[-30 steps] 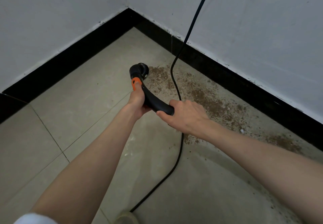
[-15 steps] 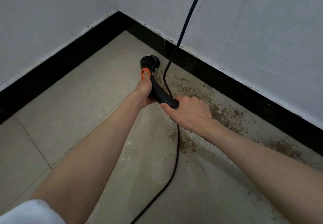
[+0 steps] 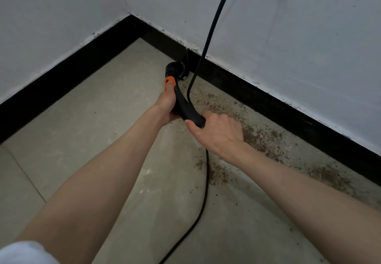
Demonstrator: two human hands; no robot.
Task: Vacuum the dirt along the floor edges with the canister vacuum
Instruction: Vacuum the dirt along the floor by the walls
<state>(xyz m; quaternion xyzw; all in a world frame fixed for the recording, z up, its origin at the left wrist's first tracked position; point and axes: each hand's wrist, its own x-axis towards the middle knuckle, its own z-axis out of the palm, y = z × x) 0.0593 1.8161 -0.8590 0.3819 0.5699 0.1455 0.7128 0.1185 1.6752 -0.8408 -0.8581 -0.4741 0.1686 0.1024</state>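
We are seeing 2 hands wrapping black vacuum handle (image 3: 186, 109). Left hand (image 3: 168, 106) is gripping just behind orange collar (image 3: 170, 82); right hand (image 3: 216, 131) is clasping rear end. Ahead of grip, nozzle (image 3: 175, 69) is meeting black skirting (image 3: 268, 100). Dirt (image 3: 257, 135) is lying right of grip, beside skirting. Black cord (image 3: 206, 171) is passing under right hand.

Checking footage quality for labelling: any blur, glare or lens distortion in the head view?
Head view: mostly sharp, the dirt grains resolve. Light is dim, soft and even, with no glare. Wide-angle distortion bows the black skirting. The left hand and right hand on the vacuum handle look sharp.
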